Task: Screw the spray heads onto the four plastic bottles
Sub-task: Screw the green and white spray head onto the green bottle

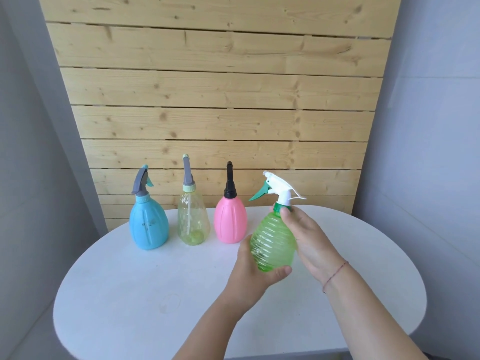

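Bottles at the back, three, have heads on; left hand grips green bottle, right hand pinches its collar.

A white oval table carries three spray bottles standing upright in a row near its far edge: a blue one at left, a clear yellowish one in the middle, a pink one at right, each apart from its neighbour.

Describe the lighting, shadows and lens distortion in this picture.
Head view: soft, even daylight; only faint shadows on the white table. Wide-angle bending curves the wooden panel edges and walls. The green bottle, held by the left hand and right hand, looks sharp, without strong glare.
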